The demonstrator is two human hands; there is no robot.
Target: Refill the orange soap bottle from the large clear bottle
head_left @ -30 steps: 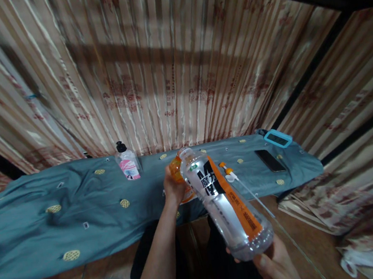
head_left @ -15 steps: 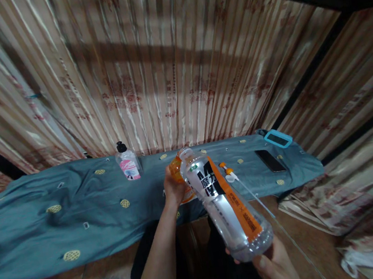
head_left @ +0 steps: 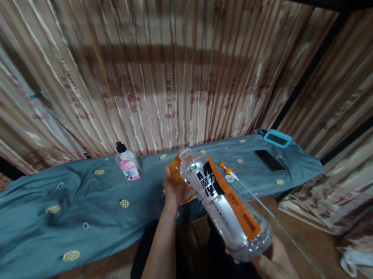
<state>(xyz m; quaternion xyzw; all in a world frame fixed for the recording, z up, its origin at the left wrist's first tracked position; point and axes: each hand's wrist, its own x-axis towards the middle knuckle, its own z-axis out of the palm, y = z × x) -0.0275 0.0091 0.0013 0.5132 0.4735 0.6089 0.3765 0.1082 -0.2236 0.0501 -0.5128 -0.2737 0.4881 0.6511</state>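
Note:
My right hand (head_left: pixel 275 264) grips the base of a clear plastic drink bottle (head_left: pixel 222 209) with a silver and orange label. The bottle is tilted, its uncapped neck pointing away from me and down to the left. My left hand (head_left: pixel 173 186) is wrapped around an orange see-through bottle (head_left: pixel 176 169) at the cloth-covered surface. The drink bottle's mouth overlaps the top of the orange bottle; whether they touch I cannot tell. Just right of the drink bottle lies a white and orange pump head (head_left: pixel 228 170) with a long tube (head_left: pixel 256 199) reaching past the cloth's edge.
A clear bottle with a black cap and pink label (head_left: pixel 128 165) stands to the left on the teal cloth (head_left: pixel 89 197). At the right lie a black phone (head_left: pixel 269 160) and a blue-framed device (head_left: pixel 277 138). Striped curtains (head_left: pixel 161 68) hang behind and at the right.

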